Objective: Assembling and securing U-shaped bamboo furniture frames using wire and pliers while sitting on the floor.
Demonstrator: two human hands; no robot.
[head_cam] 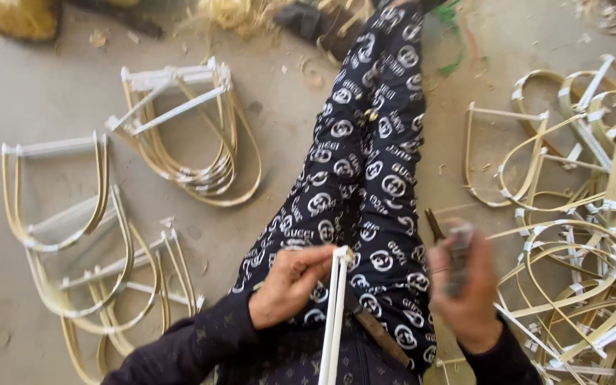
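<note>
My left hand (288,284) pinches the top end of a pair of white sticks (335,314) that stand upright over my lap. The fingers close around where the two sticks meet. My right hand (465,285) is blurred with motion and grips a small grey roll of tape (458,260), held to the right of the sticks and apart from them. A dark pointed tool (434,224) shows just above the right hand. My legs in dark patterned trousers (365,164) stretch out ahead on the concrete floor.
D-shaped bamboo frames with taped white bars lie in stacks on the left (180,135) and lower left (87,242). A big tangled pile of similar frames (579,235) fills the right side. Shavings and straw (240,14) lie at the far end.
</note>
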